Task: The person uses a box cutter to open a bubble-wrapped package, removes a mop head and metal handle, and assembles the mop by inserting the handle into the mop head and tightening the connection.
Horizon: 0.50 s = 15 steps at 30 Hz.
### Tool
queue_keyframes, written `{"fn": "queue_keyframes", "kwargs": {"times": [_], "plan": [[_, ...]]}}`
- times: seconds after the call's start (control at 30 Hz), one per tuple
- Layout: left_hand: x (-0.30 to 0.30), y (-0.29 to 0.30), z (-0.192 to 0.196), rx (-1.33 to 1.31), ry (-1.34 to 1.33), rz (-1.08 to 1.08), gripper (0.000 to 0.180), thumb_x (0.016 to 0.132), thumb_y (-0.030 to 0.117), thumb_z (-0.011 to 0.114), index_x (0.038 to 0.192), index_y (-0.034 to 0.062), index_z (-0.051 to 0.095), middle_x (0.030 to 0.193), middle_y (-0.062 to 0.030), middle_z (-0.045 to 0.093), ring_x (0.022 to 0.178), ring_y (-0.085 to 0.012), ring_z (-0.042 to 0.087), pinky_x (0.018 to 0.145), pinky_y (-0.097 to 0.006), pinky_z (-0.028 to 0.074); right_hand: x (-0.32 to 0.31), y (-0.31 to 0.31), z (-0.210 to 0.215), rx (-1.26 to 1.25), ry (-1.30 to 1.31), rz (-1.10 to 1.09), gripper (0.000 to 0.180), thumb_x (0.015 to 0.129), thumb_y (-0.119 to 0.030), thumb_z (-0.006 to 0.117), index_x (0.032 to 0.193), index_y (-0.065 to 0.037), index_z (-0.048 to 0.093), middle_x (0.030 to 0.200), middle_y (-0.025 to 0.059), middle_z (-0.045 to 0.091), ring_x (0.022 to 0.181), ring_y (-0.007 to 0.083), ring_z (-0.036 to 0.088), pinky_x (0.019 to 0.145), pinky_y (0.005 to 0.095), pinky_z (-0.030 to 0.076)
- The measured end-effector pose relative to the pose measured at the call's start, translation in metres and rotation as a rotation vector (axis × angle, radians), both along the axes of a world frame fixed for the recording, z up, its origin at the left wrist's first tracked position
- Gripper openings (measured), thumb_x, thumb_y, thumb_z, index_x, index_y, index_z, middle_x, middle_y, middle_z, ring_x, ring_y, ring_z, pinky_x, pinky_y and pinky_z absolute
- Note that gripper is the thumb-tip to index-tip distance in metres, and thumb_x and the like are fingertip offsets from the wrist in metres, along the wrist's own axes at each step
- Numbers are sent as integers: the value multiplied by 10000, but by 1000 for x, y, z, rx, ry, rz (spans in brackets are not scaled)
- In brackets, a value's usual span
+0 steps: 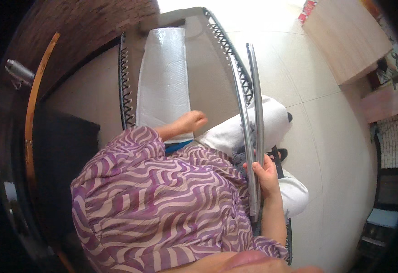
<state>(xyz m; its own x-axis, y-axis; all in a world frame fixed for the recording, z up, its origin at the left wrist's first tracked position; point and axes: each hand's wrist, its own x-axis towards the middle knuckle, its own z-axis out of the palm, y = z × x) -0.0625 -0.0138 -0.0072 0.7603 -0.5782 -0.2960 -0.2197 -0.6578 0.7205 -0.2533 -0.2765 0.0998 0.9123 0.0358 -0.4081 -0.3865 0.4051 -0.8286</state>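
Observation:
My right hand (pixel 266 175) is closed around two long chrome metal tubes, the left tube (pixel 242 100) and the right tube (pixel 256 91), held side by side and pointing away from me. A dark grey cloth (pixel 239 159) lies bunched on my lap, just left of that hand; whether the fingers touch it is hidden. Over my lap, my left hand (pixel 194 122) is loosely curled and holds nothing visible. Beside it, a long bubble-wrap sleeve (pixel 165 77) stretches along the lounge chair (pixel 215 77), its near end by my left forearm.
Black cord lacing edges the chair's dark frame. A wooden board or box (pixel 344 41) stands at the far right on the pale tiled floor (pixel 317 118). Dark furniture (pixel 67 164) and an orange-brown wooden strip (pixel 33 118) are on the left. Shelving (pixel 390 182) lines the right side.

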Motion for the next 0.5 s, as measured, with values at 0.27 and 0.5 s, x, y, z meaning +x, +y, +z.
{"fn": "queue_keyframes", "kwargs": {"times": [0.27,0.5], "plan": [[46,-69,3,-785,850,538,191,855,271,525,856,81,551,760,-38,568,693,-169,541,646,-303,461,45,-1,-13,-381,-11,227,285,842,-182,501,1077,-22,509,850,64,607,718,118,575,659,249,468],[140,-42,1,-738,560,566,249,880,187,481,1016,-20,455,945,-192,589,731,-196,571,583,-271,452,16,-28,-21,-70,112,-243,285,916,-213,400,1028,-5,559,802,91,622,595,111,544,544,231,461]]}}
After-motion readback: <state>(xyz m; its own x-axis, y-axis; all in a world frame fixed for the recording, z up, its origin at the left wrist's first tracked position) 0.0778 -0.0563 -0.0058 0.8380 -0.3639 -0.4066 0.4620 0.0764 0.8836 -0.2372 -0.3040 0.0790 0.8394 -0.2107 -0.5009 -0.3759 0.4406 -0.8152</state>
